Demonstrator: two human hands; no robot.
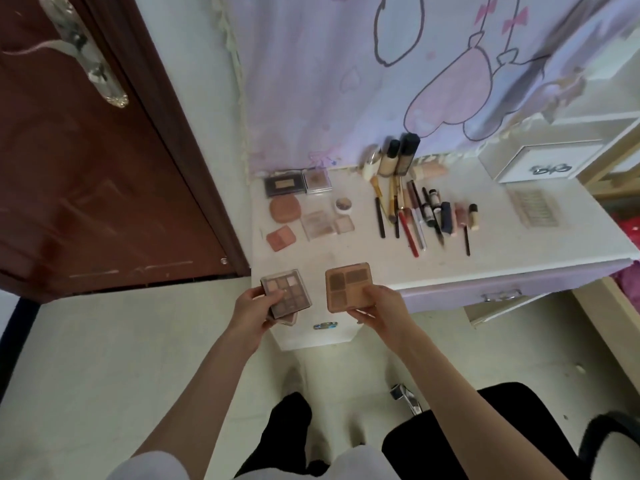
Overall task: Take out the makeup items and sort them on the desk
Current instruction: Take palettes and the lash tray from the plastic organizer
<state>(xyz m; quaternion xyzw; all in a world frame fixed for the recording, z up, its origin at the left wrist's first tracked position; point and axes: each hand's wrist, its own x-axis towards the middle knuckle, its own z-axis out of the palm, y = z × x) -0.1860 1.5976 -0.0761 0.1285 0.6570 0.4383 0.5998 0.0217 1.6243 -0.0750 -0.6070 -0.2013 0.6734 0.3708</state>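
Head view, steeply down over desk (450,258)

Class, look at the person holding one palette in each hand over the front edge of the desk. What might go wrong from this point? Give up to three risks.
1. The left hand grips the nine-pan palette with another item seemingly stacked beneath; that could slip out and fall to the floor.
2. The right hand holds the peach palette near the desk edge; set down there, it may tip off.
3. Reaching toward the compacts, an arm could scatter the row of pencils and tubes.
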